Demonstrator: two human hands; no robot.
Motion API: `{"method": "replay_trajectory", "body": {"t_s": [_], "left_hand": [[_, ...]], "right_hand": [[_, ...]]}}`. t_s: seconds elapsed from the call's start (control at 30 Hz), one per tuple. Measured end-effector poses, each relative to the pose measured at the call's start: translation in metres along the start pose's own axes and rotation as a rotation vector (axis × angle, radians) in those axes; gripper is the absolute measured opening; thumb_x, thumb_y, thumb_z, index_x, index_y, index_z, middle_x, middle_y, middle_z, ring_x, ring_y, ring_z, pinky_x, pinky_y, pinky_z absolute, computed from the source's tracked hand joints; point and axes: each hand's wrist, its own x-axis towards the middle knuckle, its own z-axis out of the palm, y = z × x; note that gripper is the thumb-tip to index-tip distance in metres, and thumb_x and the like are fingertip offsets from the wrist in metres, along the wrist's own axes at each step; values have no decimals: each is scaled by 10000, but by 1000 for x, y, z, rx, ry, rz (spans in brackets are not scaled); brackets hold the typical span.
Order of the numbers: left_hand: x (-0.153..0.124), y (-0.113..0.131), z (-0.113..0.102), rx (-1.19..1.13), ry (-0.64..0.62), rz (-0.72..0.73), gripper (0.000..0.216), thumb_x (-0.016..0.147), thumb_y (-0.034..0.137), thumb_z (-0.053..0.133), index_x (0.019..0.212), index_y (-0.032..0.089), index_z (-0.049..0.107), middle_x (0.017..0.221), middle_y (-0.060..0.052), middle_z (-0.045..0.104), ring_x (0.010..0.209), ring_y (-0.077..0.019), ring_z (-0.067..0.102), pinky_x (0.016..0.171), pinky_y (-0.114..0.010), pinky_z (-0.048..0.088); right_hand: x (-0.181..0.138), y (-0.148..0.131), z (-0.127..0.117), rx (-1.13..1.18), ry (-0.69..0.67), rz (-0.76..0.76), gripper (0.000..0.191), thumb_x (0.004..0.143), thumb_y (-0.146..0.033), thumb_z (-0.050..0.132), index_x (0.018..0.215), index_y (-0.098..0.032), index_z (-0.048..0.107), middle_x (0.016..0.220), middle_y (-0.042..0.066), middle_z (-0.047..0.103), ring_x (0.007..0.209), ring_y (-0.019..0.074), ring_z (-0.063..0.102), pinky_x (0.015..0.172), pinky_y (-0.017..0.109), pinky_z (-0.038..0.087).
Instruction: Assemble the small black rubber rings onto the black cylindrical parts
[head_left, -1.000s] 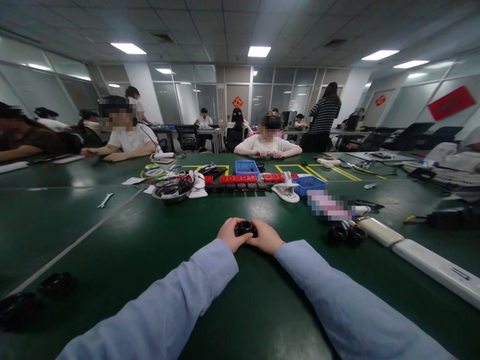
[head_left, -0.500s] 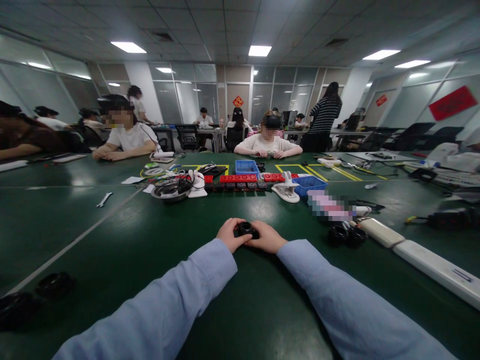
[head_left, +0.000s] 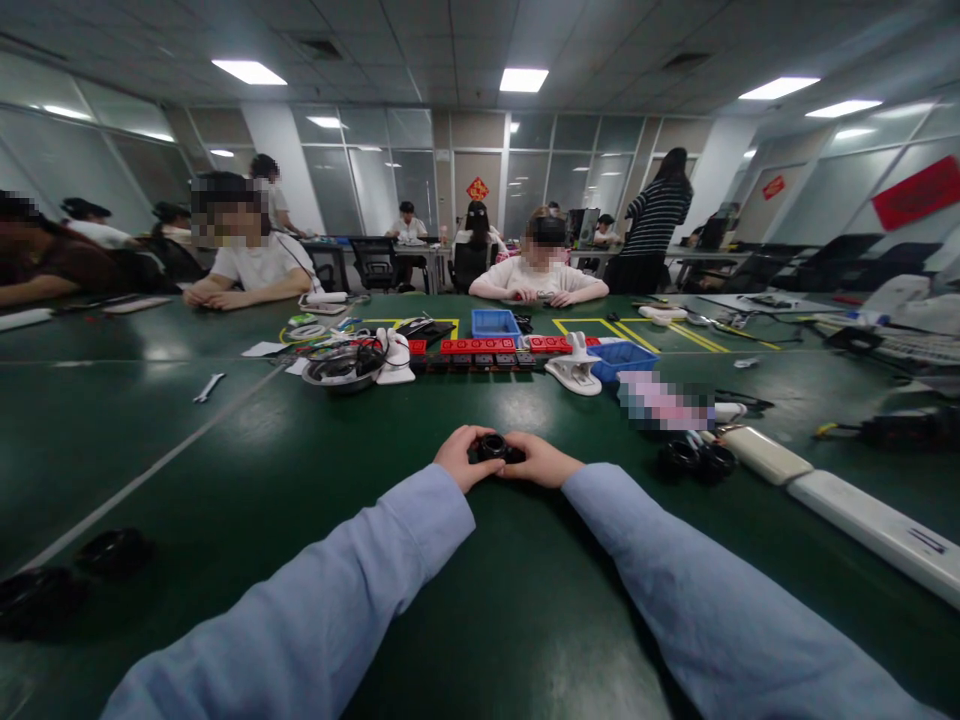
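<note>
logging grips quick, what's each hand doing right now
left hand: closed on the small black part
right hand: closed on it too

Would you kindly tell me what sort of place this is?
Probably an open-plan assembly workroom: several people sit at a big green table with a blue bin and a wrench, and glass partitions line the back.

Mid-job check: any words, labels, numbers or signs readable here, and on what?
Nothing reads clearly.
Red diamond-shaped sign at the back: character too small.
Red rectangular banner at far right: blurred.
Smaller red sign left of it: blurred.
Long white plastic bar on the green table: dark mark, too small.
Small black round part between left hand and right hand: no marking visible.
</note>
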Motion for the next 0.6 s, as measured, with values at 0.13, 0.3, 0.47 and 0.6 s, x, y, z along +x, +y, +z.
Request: {"method": "replay_trajectory", "body": {"t_s": [0.13,0.3,0.47,0.6], "left_hand": [[0,-2,1,-12,6,14,397,594,283,649,962,185,536,858,-23,514,756,-156,500,651,-269,425],[0,3,3,12,61,-19,371,588,268,652,928,170,543,856,-30,515,764,-159,498,676,-281,427],[1,7,3,27,129,-82,361,576,255,661,899,152,539,845,-37,515,781,-167,503,683,-289,434],[1,2,3,2,94,-58,361,591,257,648,918,155,534,850,-36,519,777,-165,503,671,-284,431]], "right_hand": [[0,-1,0,88,-21,4,312,641,-250,604,924,-127,552,833,20,579,764,147,518,692,268,395],[2,-1,9,-17,111,124,360,599,-304,631,903,-137,535,801,22,577,716,146,515,630,251,386],[5,-6,23,-357,312,267,360,578,-390,632,833,-164,518,752,34,561,655,153,498,565,250,352],[2,-5,18,-266,260,151,517,562,-396,651,999,-179,480,901,55,565,778,178,518,651,277,380]]}}
